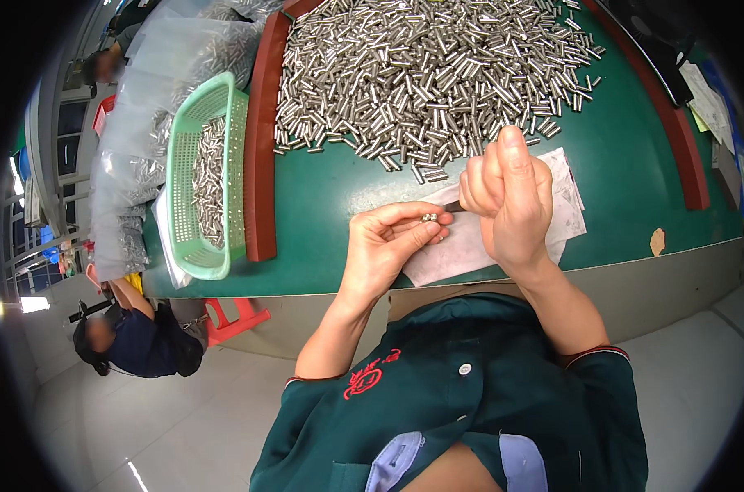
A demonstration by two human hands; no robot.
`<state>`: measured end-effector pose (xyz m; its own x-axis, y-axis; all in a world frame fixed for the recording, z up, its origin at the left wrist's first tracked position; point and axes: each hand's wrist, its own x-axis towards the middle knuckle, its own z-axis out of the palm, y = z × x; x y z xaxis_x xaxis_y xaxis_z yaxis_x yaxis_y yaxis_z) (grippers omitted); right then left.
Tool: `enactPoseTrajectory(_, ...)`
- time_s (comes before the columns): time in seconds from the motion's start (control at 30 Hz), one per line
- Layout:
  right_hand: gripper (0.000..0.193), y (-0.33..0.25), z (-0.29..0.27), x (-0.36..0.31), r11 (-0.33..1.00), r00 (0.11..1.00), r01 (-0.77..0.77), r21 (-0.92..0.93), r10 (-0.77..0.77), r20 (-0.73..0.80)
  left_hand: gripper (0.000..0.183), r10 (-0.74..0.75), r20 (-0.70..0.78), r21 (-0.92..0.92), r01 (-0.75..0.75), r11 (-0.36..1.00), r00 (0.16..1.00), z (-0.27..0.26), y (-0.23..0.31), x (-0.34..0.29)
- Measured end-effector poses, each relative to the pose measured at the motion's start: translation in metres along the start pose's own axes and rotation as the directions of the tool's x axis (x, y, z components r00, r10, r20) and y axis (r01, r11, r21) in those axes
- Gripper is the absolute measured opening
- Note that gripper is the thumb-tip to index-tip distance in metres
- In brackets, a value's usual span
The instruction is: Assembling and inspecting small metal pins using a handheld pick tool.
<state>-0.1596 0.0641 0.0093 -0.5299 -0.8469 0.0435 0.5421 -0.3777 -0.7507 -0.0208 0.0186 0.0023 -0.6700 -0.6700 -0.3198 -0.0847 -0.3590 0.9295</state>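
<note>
My left hand [388,246] is closed, its thumb and fingers pinching a few short metal pins [429,217] whose shiny round ends face up. Just right of it, my right hand [509,197] is curled with the thumb on top. From its fist a thin dark tool [454,207] points toward the pins; the rest of that tool is hidden, so its kind is unclear. Beneath both hands lies a creased whitish cloth or paper [445,258]. Beyond them spreads a large heap of loose metal pins [437,74] on the green tabletop [331,193].
Dark red bars [263,148] border the heap on both sides. Outside the left bar stands a green plastic basket [179,189] with more pins, beside clear bags [134,164] of parts. Papers [708,102] lie at the far right. Another person [146,340] sits at left near a red stool [234,320].
</note>
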Motion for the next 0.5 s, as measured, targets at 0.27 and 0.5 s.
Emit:
enactPoseTrajectory(0.27, 0.043, -0.001, 0.001, 0.000, 1.000, 1.000, -0.010, 0.000, 0.010, -0.009, 0.020, -0.095, 0.019, -0.073, 0.096, 0.993, 0.995, -0.009, 0.007, 0.004)
enactPoseTrajectory(0.5, 0.043, -0.001, 0.002, 0.000, 1.000, 1.000, -0.018, -0.001, 0.018, -0.019, 0.021, -0.133, 0.035, -0.089, 0.135, 0.987, 0.991, -0.012, 0.010, 0.005)
